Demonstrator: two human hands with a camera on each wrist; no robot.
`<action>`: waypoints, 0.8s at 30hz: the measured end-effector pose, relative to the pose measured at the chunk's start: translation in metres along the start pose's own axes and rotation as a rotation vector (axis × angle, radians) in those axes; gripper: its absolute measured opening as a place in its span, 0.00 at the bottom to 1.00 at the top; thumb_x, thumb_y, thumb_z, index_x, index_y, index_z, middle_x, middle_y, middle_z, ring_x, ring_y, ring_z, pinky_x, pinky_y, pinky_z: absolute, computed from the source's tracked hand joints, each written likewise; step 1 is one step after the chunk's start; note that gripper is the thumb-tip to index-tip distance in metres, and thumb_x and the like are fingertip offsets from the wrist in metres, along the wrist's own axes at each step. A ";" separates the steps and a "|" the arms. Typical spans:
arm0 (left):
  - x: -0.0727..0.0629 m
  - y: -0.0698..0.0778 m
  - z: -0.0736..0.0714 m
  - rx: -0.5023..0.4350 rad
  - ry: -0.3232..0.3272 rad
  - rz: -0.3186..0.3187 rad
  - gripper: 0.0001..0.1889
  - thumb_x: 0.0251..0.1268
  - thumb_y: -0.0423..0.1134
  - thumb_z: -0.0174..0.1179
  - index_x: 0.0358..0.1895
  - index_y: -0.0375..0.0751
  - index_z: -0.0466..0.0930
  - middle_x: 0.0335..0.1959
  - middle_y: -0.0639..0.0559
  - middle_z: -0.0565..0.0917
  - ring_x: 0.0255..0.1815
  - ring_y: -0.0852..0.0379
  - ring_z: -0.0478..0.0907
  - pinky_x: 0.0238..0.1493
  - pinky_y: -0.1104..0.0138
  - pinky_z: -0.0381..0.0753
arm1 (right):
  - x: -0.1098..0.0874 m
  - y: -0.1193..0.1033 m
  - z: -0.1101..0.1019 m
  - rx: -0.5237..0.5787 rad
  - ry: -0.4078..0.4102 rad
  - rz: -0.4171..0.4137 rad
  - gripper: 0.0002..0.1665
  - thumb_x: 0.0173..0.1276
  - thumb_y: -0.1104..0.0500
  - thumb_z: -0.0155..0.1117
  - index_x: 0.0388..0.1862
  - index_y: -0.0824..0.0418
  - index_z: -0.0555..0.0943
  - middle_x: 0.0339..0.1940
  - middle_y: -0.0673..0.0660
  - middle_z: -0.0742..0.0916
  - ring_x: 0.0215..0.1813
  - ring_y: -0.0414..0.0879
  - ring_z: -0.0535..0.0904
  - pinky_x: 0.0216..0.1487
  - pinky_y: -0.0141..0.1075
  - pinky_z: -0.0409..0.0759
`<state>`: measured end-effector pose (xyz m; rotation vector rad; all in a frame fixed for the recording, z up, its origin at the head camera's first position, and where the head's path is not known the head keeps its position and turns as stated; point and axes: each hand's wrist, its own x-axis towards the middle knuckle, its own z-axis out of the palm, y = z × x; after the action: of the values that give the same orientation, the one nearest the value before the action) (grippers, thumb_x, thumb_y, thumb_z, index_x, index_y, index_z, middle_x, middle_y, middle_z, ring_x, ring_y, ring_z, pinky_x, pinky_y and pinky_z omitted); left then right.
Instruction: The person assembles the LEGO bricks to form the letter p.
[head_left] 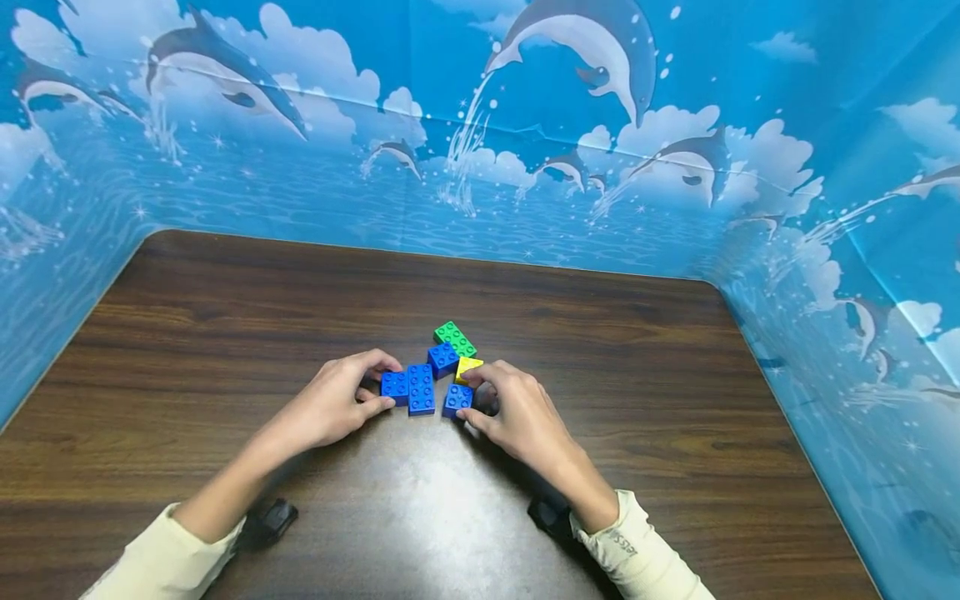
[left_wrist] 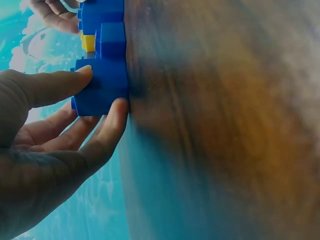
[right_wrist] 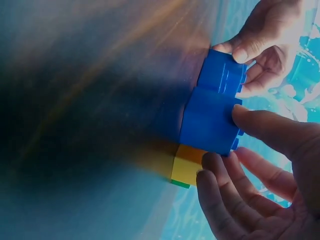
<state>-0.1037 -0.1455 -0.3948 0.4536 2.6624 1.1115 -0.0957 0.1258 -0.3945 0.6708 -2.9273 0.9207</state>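
My left hand [head_left: 341, 400] pinches a square blue toy building brick [head_left: 394, 385] between thumb and fingers. Its right side lies against a longer blue brick [head_left: 421, 389], studs up. To the right, my right hand [head_left: 521, 408] holds another square blue brick [head_left: 457, 399]; the thumb [right_wrist: 250, 117] presses its near edge and the fingers curl at its side. The right index finger reaches over a yellow brick [head_left: 468, 366] just behind, partly covering it. A third square blue brick [head_left: 442, 358] stands behind, next to a green brick [head_left: 453, 337] that lies at an angle.
A dark wood-grain table [head_left: 262, 292] bears the bricks near its middle. Blue sheeting [head_left: 300, 192] with dolphins stands along its back and sides. Black wrist devices [head_left: 277, 518] sit below both cream sleeves [head_left: 172, 554].
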 end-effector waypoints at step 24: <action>0.010 -0.010 -0.012 -0.119 -0.088 0.009 0.18 0.66 0.31 0.75 0.58 0.39 0.85 0.57 0.39 0.89 0.61 0.40 0.86 0.65 0.44 0.83 | 0.022 -0.021 -0.022 0.291 -0.096 -0.009 0.17 0.66 0.62 0.81 0.54 0.61 0.90 0.50 0.55 0.89 0.42 0.41 0.92 0.40 0.29 0.87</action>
<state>-0.1186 -0.1564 -0.3944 0.4806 2.5051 1.2153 -0.1103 0.1138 -0.3618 0.7561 -2.8949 1.3676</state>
